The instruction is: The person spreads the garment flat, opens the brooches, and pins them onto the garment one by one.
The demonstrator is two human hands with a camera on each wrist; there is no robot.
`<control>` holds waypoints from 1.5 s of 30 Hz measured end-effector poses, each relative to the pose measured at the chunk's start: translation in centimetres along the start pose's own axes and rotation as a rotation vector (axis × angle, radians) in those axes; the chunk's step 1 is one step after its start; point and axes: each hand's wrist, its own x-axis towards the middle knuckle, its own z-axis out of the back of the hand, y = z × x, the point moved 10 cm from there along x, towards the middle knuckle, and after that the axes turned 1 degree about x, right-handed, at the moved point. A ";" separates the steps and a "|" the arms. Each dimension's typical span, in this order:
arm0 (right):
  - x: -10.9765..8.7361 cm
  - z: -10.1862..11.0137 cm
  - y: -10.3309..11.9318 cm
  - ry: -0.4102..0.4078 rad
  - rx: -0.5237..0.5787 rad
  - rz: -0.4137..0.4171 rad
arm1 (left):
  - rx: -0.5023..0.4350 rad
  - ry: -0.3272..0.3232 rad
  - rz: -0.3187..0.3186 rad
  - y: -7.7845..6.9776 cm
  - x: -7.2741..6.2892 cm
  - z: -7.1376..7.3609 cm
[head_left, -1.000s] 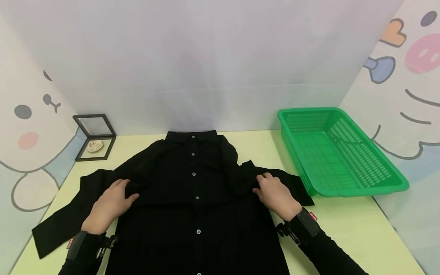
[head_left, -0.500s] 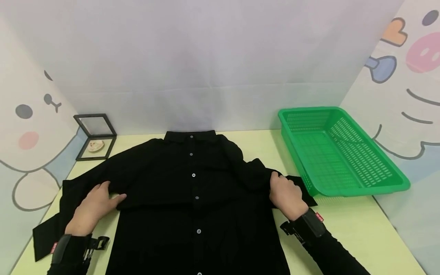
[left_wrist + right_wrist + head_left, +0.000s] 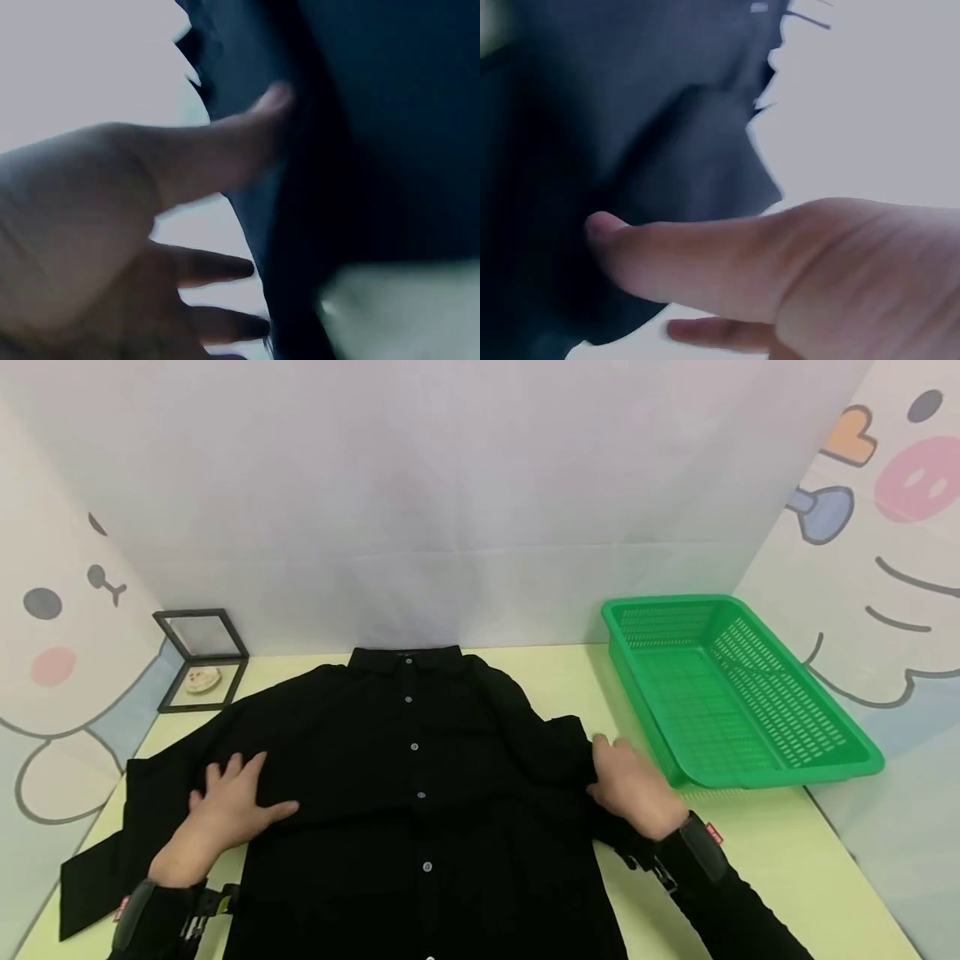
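A black button-up shirt (image 3: 480, 827) lies front up on the pale yellow table, collar toward the back wall. My left hand (image 3: 225, 814) is spread over the shirt's left side, near where the sleeve joins the body. In the left wrist view the thumb (image 3: 217, 150) is straight beside dark cloth. At the right sleeve (image 3: 558, 747), my right hand (image 3: 633, 785) touches the bunched fabric with its fingers loosely extended. Its thumb (image 3: 690, 255) lies against the dark cloth in the right wrist view. The right hand and wrist hide part of that sleeve.
A green plastic basket (image 3: 652, 718) stands at the right, close beyond my right hand. At the back left is an open black-framed case (image 3: 197, 657) with a small pale item (image 3: 202, 679) inside. Cloth walls border the table.
My left hand moved left, drawing the left sleeve outward, then spread its fingers and shifted back right. The right hand moved right with its sleeve, then loosened; the cuff no longer shows beside the basket.
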 end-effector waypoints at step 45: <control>-1.4 -9.6 7.7 0.634 0.026 0.101 | 0.036 0.314 -0.277 -10.0 2.0 -6.9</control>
